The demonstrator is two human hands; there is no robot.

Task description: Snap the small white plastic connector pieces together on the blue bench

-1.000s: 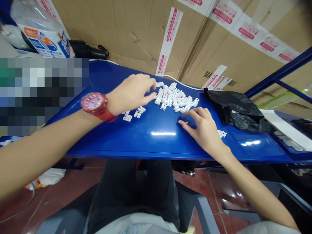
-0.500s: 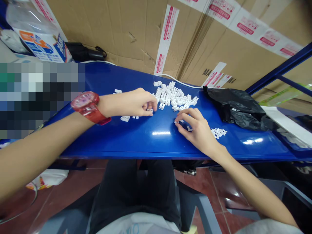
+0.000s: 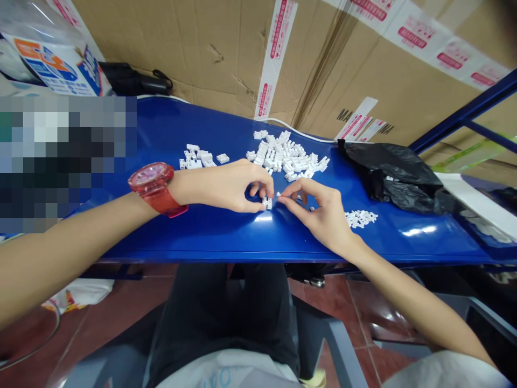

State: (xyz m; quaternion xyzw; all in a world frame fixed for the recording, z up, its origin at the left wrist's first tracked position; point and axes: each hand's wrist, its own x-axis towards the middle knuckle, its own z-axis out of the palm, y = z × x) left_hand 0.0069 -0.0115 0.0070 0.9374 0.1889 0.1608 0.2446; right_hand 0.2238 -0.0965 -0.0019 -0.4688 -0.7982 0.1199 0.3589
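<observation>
Between the thumb and fingers of my left hand is a small white plastic block with slots in its end. My right hand pinches a tiny white plastic piece at its fingertips, just right of the block and apart from it. A couple of other tiny pieces lie under the right hand's curled fingers, partly hidden. Behind both hands spreads a heap of white blocks. A smaller group of blocks lies beyond my left wrist. Tiny white pieces are piled right of my right wrist.
On the blue table, a black plastic bag lies at the right. A white cable runs along the back edge before cardboard boxes. A large labelled bottle and a black umbrella-like object stand at the back left.
My left hand has moved right and nearer with the block, uncovering blocks behind it. My right hand has lifted a tiny piece and moved left, so the hands are now close together.
</observation>
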